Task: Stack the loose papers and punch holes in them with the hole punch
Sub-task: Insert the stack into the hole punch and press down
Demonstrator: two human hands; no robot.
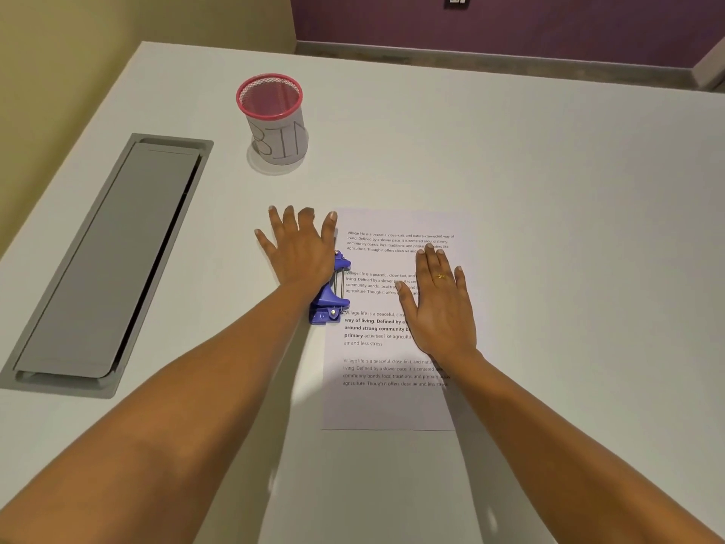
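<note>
Right hand (441, 304) flat on papers (386, 402); left hand (300, 251) (fingers spread) apparently presses hole punch (329, 298) beneath.

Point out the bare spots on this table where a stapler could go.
Free: the white table right of the printed paper stack, and the stretch between the pink mesh cup marked BIN and the papers. Crowded: the stack's left edge, where the left hand covers the blue hole punch and the right hand lies flat.

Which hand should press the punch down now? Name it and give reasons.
Left. The left hand already lies flat on top of the blue hole punch, which sits at the left edge of the papers. The right hand is spread flat on the papers, steadying them, and should stay there.
</note>
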